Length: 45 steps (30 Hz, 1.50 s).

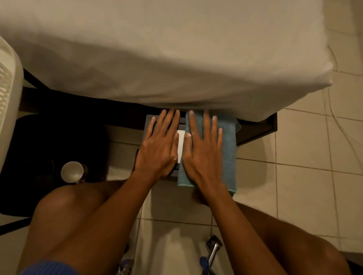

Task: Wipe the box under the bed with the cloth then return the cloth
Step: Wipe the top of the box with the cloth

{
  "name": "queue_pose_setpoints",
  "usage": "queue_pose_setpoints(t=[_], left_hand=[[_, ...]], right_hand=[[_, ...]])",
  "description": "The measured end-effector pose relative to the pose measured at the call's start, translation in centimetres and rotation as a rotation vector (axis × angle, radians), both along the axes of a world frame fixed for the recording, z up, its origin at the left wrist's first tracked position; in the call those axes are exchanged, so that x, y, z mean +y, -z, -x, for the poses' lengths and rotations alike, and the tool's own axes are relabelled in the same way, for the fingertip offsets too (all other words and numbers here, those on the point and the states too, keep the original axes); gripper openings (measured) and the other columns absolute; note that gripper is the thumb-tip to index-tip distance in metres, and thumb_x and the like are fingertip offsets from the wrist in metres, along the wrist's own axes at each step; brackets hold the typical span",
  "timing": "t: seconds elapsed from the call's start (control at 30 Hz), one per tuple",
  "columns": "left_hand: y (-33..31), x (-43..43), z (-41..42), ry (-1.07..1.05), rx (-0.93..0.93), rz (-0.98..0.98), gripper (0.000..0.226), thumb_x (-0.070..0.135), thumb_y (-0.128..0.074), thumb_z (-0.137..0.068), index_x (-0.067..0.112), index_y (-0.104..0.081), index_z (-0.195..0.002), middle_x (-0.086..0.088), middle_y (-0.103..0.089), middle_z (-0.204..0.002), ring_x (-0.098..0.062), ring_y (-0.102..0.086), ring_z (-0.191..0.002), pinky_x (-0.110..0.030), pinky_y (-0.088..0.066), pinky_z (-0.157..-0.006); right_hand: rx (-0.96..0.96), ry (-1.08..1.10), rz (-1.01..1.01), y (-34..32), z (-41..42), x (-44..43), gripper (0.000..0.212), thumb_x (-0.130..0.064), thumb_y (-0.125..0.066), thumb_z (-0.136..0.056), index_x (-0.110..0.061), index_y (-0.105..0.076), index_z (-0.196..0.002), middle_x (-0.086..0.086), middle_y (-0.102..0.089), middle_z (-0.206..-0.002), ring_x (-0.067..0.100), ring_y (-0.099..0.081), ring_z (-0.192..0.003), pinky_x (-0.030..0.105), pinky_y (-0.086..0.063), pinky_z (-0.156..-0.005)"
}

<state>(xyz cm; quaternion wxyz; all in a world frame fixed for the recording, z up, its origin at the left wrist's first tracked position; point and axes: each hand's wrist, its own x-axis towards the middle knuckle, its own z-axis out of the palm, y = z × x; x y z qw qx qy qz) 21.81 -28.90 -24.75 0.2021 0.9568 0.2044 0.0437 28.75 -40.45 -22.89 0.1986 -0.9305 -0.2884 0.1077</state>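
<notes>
Where bed (pixel 162 48) overhangs, box (pixel 150 123) mostly hidden (both grips spread flat); right hand (pixel 203 154) presses cloth (pixel 229 154).

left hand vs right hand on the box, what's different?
The left hand lies bare on the dark grey flat box; the right hand presses the folded blue cloth onto it. The left hand sits over the box's left half, the right hand over its right half. Both are flat, palms down, fingers spread and pointing toward the white-sheeted bed.
</notes>
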Motion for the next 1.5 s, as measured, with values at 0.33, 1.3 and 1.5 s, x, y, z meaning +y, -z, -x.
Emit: queue_pose_setpoints(t=[0.33,1.3,1.5], left_hand=[[-0.2,0.0,-0.1,0.001,-0.011,0.005,0.058,0.034,-0.017,-0.104,0.017,-0.011,-0.159,-0.004,-0.012,-0.167,-0.016,-0.002,-0.155,-0.039,-0.005,-0.127],[0.2,-0.1,-0.1,-0.020,0.017,-0.004,0.061,0.042,-0.018,-0.104,0.021,-0.007,-0.160,-0.001,-0.009,-0.168,-0.013,0.002,-0.155,-0.037,-0.004,-0.127],[0.2,-0.1,-0.1,-0.017,0.028,-0.030,0.061,0.042,-0.019,-0.104,0.022,-0.005,-0.160,-0.002,-0.008,-0.168,-0.013,0.004,-0.155,-0.038,-0.002,-0.127]], right_hand=[[0.002,0.033,-0.008,0.4,0.5,-0.5,0.059,-0.042,-0.020,-0.105,-0.033,-0.003,-0.161,0.002,0.007,-0.170,0.018,0.013,-0.156,0.047,0.000,-0.127],[0.029,0.009,-0.001,0.4,1.5,-2.6,0.059,-0.045,-0.017,-0.104,-0.035,0.000,-0.160,-0.001,0.014,-0.169,0.015,0.017,-0.155,0.043,0.004,-0.126],[0.018,0.001,0.015,0.3,-1.6,-1.6,0.060,-0.047,-0.017,-0.103,-0.039,0.002,-0.160,-0.001,0.013,-0.169,0.014,0.018,-0.154,0.044,0.005,-0.127]])
